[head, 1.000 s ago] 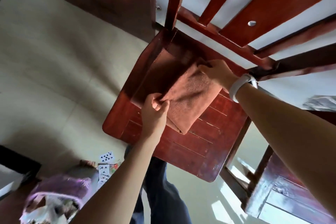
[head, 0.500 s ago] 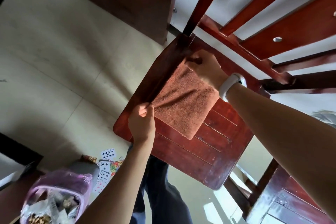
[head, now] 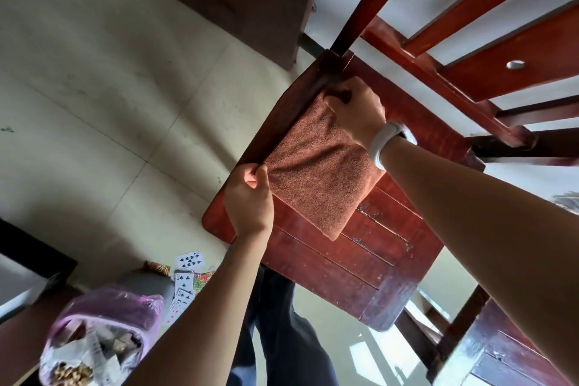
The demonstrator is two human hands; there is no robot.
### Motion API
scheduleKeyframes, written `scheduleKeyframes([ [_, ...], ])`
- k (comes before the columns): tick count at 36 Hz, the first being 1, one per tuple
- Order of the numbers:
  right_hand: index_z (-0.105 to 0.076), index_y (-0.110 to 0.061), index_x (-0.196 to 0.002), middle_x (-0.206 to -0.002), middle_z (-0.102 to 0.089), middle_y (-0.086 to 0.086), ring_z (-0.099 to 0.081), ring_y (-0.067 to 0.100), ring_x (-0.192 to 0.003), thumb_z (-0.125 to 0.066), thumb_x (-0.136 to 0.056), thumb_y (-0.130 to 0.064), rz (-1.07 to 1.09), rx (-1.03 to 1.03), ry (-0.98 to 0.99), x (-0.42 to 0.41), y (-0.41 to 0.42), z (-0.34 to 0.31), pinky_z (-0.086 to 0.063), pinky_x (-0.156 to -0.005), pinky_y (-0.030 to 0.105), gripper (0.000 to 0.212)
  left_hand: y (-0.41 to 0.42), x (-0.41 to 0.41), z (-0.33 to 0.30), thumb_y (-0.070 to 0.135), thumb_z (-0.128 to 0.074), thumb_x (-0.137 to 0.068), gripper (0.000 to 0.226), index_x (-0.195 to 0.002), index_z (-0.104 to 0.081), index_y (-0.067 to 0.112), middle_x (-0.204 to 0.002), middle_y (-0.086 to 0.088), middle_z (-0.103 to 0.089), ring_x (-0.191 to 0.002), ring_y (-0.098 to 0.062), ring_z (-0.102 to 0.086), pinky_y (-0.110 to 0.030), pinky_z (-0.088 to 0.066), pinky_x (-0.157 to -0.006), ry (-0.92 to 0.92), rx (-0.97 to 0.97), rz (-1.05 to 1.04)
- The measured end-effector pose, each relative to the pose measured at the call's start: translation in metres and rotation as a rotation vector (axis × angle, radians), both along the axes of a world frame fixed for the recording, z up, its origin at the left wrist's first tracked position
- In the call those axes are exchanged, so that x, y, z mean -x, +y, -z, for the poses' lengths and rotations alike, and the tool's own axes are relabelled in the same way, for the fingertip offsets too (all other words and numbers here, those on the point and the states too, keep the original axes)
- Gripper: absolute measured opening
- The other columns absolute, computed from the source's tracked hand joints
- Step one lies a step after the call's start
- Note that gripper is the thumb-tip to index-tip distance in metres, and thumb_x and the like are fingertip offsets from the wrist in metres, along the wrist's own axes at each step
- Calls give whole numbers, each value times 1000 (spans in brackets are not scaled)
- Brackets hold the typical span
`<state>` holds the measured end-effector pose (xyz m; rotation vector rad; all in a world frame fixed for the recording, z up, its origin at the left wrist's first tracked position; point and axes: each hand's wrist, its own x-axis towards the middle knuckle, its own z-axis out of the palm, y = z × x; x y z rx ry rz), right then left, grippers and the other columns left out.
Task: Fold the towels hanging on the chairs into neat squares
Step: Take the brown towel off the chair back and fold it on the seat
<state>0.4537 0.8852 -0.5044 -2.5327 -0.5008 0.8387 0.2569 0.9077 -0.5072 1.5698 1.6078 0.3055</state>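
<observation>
The rust-brown terry towel (head: 316, 172) lies folded to a near square on the red wooden chair seat (head: 360, 263); left hand (head: 249, 200) pinches its 8 o'clock corner, right hand (head: 355, 110) grips the 12 o'clock corner, so only squaring seems left here; no other towels show

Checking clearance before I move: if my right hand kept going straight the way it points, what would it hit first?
Probably the chair's back post at the seat's rear corner; the right hand, pinching the towel, points there. Depth is unclear.

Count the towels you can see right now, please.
1. A brown terry-cloth towel lies folded on the red wooden chair seat; the left hand pinches its near corner, the right hand its far corner. Others may be out of view.
</observation>
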Motion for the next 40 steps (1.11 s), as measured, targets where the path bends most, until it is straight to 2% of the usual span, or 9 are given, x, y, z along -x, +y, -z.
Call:
scheduleKeyframes([
  [4,-55,-20,-115,-114,-51,2,-44,20,-112,-53,-85,-38,-10,-125,-196,6,-9,-12,-31,-95,39,35,5,0,-7,10,-61,-85,17,-97,-63,-2,-93,-23,-62,-88,-35,-59,-30,-41,-78,67,-63,115],
  [7,-55,-13,-120,-112,-54,10,-48,27,-107,-39,-86,-24,-190,-179,-431,20,-33,-30,-34,-95,43,39,-1,2,-17,8,-58,-82,25,-107,-61,3,-105,-18,-61,-98,-34,-56,-38,-42,-84,189,-362,374],
  [10,-54,-9,-125,-123,-57,14,-49,34,-120,-41,-84,-15,-486,-86,-592,36,-61,-27,-26,-109,55,43,-13,-5,-19,16,-50,-86,36,-121,-56,9,-126,-13,-56,-121,-31,-49,-44,-38,-100,175,-495,757],
  [14,-47,-12,-133,-142,-43,13,-33,33,-135,-40,-90,-19,-717,131,-549,48,-79,-7,-12,-110,58,44,-26,-19,-4,27,-44,-90,50,-137,-41,8,-148,-13,-33,-139,-32,-23,-50,-19,-114,220,-432,1125],
  [20,-25,-31,-144,-153,-24,7,-19,40,-139,-27,-94,-36,-673,213,-479,40,-89,20,-11,-114,57,50,-26,-10,27,54,-36,-87,71,-146,-22,17,-155,-10,-15,-142,-32,-10,-56,-4,-113,398,-477,1218],
  [29,-24,-28,-144,-154,-21,8,-19,38,-140,-29,-93,-34,-676,142,-436,37,-92,20,-11,-113,59,52,-24,-11,23,73,-32,-79,88,-146,-20,16,-155,-12,-13,-143,-33,-4,-62,-1,-110,422,-453,1261],
  [33,-39,-11,-138,-148,-33,13,-26,32,-139,-40,-88,-17,-328,-50,-398,50,-108,0,-12,-114,54,50,-12,-13,8,58,-39,-84,73,-143,-28,16,-155,-11,-16,-143,-32,-5,-65,0,-107,362,-414,1273],
  [35,-48,-5,-128,-134,-47,17,-40,30,-127,-45,-88,-13,1,-86,-356,69,-121,-8,-26,-110,49,41,-1,-19,-1,44,-43,-87,63,-140,-34,13,-153,-12,-22,-142,-32,-11,-68,-8,-106,368,-454,1279],
  [40,-52,-11,-101,-95,-57,2,-55,23,-94,-53,-87,-41,614,33,110,117,-131,-14,-42,-78,33,34,21,-54,-8,36,-41,-88,58,-142,-32,15,-153,-10,-24,-142,-32,-15,-65,-5,-107,316,-564,1417],
])
